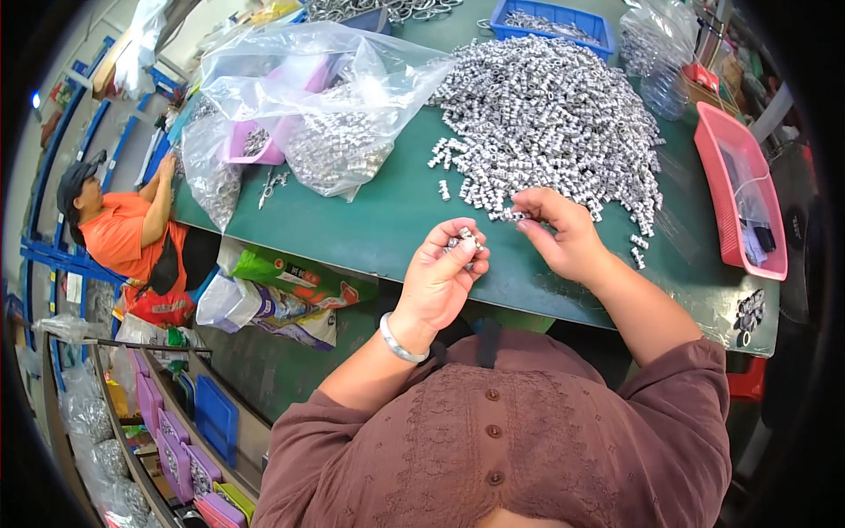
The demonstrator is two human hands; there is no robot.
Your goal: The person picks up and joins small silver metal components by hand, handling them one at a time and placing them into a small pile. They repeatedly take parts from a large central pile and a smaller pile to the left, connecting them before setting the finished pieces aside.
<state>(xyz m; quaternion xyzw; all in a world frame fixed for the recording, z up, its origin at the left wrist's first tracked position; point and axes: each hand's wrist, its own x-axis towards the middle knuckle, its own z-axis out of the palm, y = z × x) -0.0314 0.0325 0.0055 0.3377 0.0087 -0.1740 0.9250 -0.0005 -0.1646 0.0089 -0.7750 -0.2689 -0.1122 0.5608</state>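
My left hand (447,268), with a silver bangle on its wrist, is curled palm up around several small silver metal fittings (464,238) just off the table's near edge. At the front of a large heap of the same fittings (550,123), my right hand (563,231) pinches with thumb and forefinger at one small metal fitting (518,214). Whether that piece is lifted off the heap I cannot tell. A few loose fittings (637,255) lie to the right of the right hand.
The green table (352,233) also bears a clear bag of metal parts (339,145), a blue tray (563,31) behind the heap and a pink basket (748,189) at right. A co-worker in orange (119,220) stands at the left. Purple bins (172,431) fill a rack lower left.
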